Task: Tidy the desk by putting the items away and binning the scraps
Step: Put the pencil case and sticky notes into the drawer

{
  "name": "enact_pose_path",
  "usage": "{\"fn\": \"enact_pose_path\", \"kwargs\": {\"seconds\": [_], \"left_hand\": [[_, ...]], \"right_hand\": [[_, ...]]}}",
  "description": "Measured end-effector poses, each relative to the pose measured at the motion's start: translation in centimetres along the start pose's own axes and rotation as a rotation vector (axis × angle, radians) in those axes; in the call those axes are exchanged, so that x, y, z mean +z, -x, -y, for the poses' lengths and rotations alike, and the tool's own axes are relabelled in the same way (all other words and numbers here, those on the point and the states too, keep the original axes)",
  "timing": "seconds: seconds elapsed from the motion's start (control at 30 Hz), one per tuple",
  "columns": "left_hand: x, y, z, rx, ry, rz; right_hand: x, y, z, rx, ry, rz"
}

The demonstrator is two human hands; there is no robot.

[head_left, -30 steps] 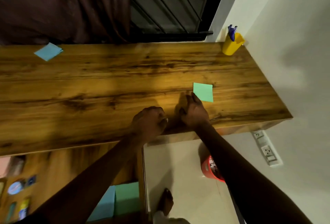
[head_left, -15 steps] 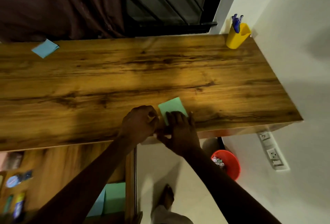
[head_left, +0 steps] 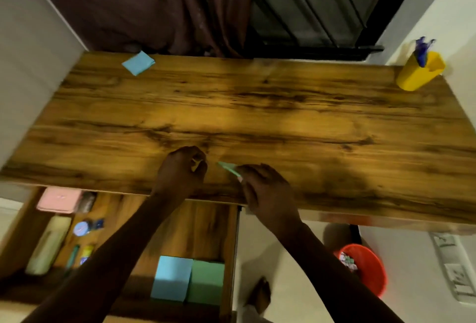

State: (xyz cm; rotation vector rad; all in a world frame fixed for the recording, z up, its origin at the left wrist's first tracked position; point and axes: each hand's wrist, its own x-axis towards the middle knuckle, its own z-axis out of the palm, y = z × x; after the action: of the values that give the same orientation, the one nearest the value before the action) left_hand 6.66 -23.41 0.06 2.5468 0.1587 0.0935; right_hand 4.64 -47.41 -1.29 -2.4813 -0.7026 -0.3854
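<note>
Down at the near edge of the desk (head_left: 283,106) with both hands, right in the middle of it. Pinching the green note (head_left: 228,167) in the right hand (head_left: 265,194): thumb and fingertips closed on its near end, other fingers bent, wrist hanging past the desk lip. Holding it tipped up on edge, far end pointing left and low over the wood; touching the surface or just clear of it, cannot tell through the blur.

Resting the left hand (head_left: 183,168) on the wood just left of the note, fingers curled tight into a fist, knuckles up. A pale fleck by the thumb, too blurred to name. Narrow gap between fist and note, no contact.

Up at the far left corner, a blue note (head_left: 138,63) lying flat, well apart from both hands. Over at the far right corner, a yellow cup (head_left: 417,75) hard by the wall, with blue pens (head_left: 422,51) standing in it.

Below the desk on the left, an open drawer (head_left: 206,225). Inside, a blue pad (head_left: 171,277) and a green pad (head_left: 206,280) side by side and touching at the right end. A pink case (head_left: 59,199) at the back left, plus a few small bits too blurred to name.

Down on the floor to the right, a red bin (head_left: 368,268) with scraps inside, tucked under the desk's front edge. A bare foot (head_left: 260,294) on the floor between drawer and bin. Behind the desk, a dark curtain (head_left: 144,1); on the right wall, a socket strip (head_left: 453,271)
</note>
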Motion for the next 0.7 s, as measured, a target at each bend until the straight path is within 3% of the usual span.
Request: {"fn": "enact_pose_path", "kwargs": {"seconds": [0.33, 0.7], "left_hand": [[-6.5, -11.6, 12.0, 0.065, -0.092, -0.022], [-8.3, -31.1, 22.4, -0.060, -0.280, 0.227]], "right_hand": [[6.2, -8.2, 9.6, 0.249, -0.294, -0.002], [13.2, -12.8, 16.0, 0.510, -0.364, -0.092]]}}
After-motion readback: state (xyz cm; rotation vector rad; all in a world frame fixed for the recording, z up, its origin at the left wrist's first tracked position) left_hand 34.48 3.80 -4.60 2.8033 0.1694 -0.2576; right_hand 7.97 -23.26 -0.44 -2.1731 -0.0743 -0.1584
